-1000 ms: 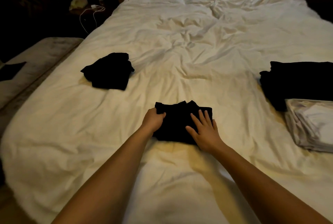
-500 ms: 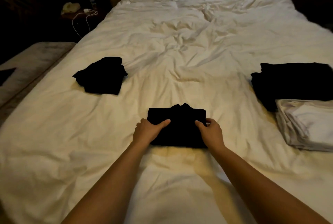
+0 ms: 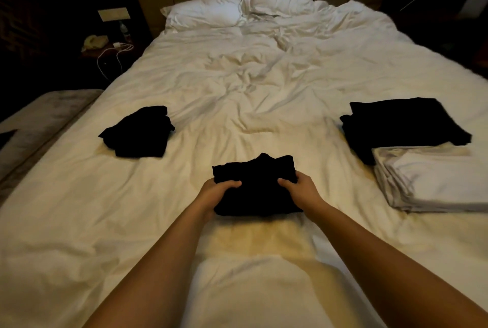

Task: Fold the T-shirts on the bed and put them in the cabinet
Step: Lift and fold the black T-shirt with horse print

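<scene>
Folded black T-shirt (image 3: 257, 186) lies on bed (image 3: 237, 106), near edge, long axis left-right. Left hand (image 3: 215, 193) and right hand (image 3: 301, 190) grip opposite short ends, fingers curled under, thumbs on top; equally near, ready to lift.

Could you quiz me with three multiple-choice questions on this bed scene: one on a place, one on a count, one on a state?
1. Where does the white folded pile lie?
A. On the pillows
B. At the bed's right side, just in front of a black pile
C. On the floor

2. How many black garment piles are on the bed?
A. One
B. Three
C. Five

3. What are the hands doing?
A. Both grip the middle black T-shirt
B. Both rest flat on the sheet
C. One holds a phone

Answers: 1 B, it sits before the right black pile. 2 B, adding the left black pile and the middle black T-shirt. 3 A, the left hand and right hand curl round its edges.
</scene>
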A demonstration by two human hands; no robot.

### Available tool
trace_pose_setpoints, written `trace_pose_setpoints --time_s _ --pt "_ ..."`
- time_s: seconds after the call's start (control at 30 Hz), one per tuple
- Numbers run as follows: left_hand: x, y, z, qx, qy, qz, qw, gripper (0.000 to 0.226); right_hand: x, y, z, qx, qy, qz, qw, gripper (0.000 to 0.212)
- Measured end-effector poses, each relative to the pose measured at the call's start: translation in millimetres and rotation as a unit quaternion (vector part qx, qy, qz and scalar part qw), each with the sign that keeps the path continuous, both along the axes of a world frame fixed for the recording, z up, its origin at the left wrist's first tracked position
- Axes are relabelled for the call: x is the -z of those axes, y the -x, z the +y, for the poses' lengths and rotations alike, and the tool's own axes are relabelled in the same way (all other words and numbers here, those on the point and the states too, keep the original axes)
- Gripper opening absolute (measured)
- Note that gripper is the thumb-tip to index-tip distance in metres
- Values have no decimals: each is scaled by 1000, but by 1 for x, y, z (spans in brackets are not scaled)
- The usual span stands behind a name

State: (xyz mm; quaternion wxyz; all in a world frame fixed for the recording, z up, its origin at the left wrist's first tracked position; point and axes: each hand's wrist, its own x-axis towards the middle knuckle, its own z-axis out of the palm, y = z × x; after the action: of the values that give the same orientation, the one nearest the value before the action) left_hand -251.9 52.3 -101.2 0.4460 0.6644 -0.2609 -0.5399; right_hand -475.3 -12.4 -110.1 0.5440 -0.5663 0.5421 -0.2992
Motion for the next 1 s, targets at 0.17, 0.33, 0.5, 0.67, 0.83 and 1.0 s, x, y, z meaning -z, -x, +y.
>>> trace_pose_setpoints --time_s 0.17,0.33,0.5,0.67,0.83,1.0 --pt "-23 50 -26 27 66 39 997 39 -28 56 -15 39 20 -14 999 31" --pt "-47 119 -57 46 102 43 993 38 -57 125 -34 77 66 1 995 36" --pt "-71 181 -98 81 118 49 988 38 -92 188 -59 96 90 21 991 43" --pt "-86 239 -145 79 124 48 988 39 -116 242 -91 146 118 51 981 58" --pt "-93 282 -188 108 121 46 986 31 -128 289 -132 163 141 81 973 39" --pt "-84 311 -226 129 118 28 984 38 -121 325 -174 158 118 105 975 39"
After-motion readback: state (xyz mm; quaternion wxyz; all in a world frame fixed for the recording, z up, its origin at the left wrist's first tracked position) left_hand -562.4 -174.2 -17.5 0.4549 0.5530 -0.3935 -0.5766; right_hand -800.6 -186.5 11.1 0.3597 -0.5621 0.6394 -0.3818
